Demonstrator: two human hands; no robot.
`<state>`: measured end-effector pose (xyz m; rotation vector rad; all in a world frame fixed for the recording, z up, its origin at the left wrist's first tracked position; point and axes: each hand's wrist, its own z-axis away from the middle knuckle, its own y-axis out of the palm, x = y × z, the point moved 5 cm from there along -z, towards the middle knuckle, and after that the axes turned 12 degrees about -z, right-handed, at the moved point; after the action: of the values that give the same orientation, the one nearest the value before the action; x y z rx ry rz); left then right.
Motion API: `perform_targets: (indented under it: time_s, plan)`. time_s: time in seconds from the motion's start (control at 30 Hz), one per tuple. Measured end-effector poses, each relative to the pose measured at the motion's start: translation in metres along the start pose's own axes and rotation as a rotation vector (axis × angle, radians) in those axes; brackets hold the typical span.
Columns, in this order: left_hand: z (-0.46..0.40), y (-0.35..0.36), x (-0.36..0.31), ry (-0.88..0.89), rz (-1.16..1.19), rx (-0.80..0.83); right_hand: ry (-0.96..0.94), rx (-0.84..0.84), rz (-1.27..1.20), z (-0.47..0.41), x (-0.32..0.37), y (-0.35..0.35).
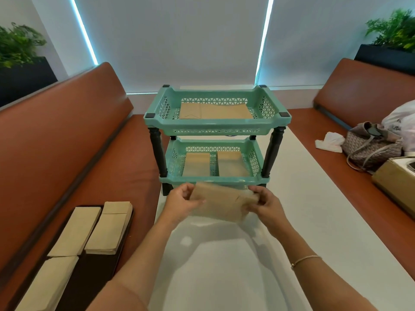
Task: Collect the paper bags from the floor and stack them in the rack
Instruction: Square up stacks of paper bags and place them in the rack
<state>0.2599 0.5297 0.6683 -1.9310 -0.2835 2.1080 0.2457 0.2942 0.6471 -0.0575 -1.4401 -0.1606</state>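
A two-tier teal plastic rack (215, 127) with black legs stands on the white table. Flat brown paper bags lie in its top tray (215, 111), and two side-by-side piles lie in its bottom tray (214, 163). Just in front of the bottom tray I hold a flat brown paper bag (221, 202) level above the table. My left hand (183, 202) pinches its left end and my right hand (265, 203) pinches its right end. Three more piles of paper bags (89, 230) lie on a dark tray on the bench seat at my lower left.
Brown padded benches flank the white table (314, 209). On the right bench sit a patterned handbag (370, 145), a crumpled white cloth (330, 142), a white plastic bag and a cardboard box (397, 182). Planters stand behind both benches.
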Motion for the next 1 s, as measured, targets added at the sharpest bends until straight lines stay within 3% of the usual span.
perform_targets:
  time_s: [0.27, 0.53, 1.0]
  plan:
    - [0.010, 0.038, 0.045, -0.139, 0.031, -0.056, 0.054, 0.003, 0.085, 0.010, -0.032, 0.013]
    - [0.012, 0.042, 0.042, -0.102, -0.039, -0.070, 0.012, -0.039, 0.103, 0.011, -0.030, 0.014]
    - [0.016, 0.041, 0.049, -0.141, -0.181, 0.011, 0.114, -0.022, 0.212, 0.015, -0.035, 0.010]
